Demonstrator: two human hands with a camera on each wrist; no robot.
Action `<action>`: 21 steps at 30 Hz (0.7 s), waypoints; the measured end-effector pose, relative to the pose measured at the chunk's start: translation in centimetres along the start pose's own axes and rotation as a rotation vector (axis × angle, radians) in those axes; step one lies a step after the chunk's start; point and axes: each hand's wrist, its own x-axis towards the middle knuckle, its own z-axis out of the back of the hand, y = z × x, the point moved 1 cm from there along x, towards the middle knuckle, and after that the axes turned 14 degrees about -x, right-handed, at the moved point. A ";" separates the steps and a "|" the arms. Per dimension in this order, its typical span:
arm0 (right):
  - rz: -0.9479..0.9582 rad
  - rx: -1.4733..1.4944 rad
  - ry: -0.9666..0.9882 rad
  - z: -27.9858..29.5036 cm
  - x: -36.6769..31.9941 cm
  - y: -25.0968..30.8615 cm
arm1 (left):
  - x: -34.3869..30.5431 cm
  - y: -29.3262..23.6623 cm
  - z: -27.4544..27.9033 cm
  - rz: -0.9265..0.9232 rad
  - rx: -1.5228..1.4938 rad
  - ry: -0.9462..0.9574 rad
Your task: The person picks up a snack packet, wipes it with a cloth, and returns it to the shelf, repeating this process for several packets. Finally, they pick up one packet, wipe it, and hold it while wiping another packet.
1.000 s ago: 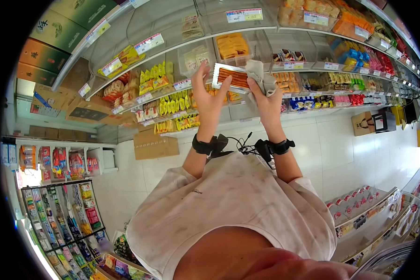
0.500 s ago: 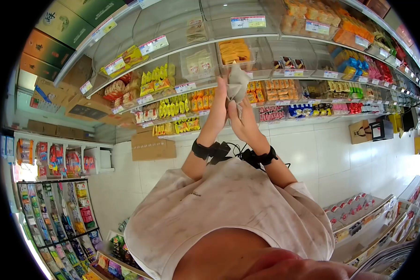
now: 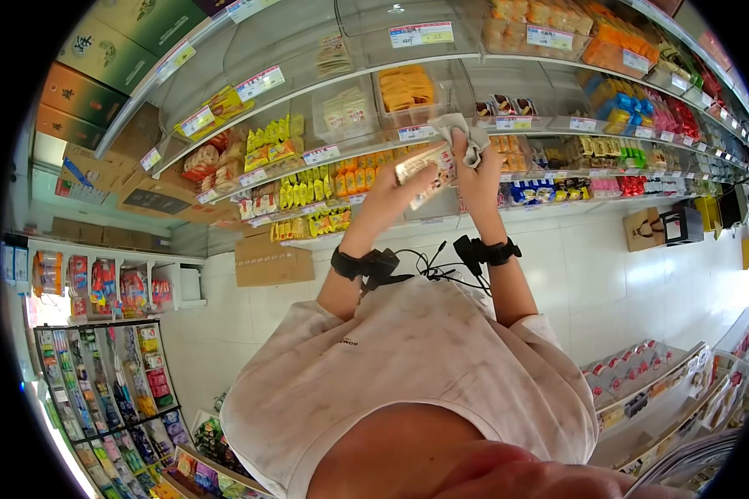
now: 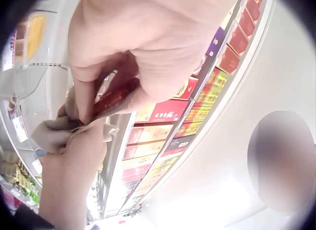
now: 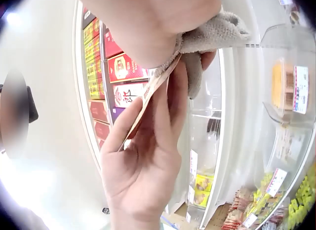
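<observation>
Evidently the left hand [image 3: 383, 198] has the flat packet [image 3: 443, 169] pinched between its thumb on one side and fingers on the other, the gap closed down to the packet's own thinness. That hold, at about eight o'clock on the packet in the head view, probably serves to steady something so slim while leaving much of its surface uncovered. The right hand [image 3: 479, 185], near three o'clock, has its fingers curled round a bunched grey cloth [image 3: 468, 141], which sits at about one o'clock against the packet's far end; the bunching likely gives the fingertips a soft pad there. Whether any right fingertip touches the wrapper directly cannot be told. The packet is held up and tilted in front of the shelves, with a clear bin of orange packets [image 3: 407, 88] near twelve o'clock and a cardboard box [image 3: 273, 261] down towards eight. It looks thin and roughly oblong, its visible side pale with reddish print, slightly blurred and too small to read. Seen from the left wrist, a glossy dark-red part shows between the fingers.
</observation>
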 end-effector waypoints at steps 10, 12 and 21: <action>-0.245 0.428 0.076 2.2 -0.2 -1.1 | 1.7 1.5 0.7 0.035 0.012 -0.191; -0.130 0.263 0.246 1.5 -0.8 -1.8 | 1.7 1.9 0.6 0.102 0.052 -0.104; -0.042 0.084 0.146 -1.3 -0.5 -0.1 | 0.4 0.5 4.0 0.149 0.049 0.073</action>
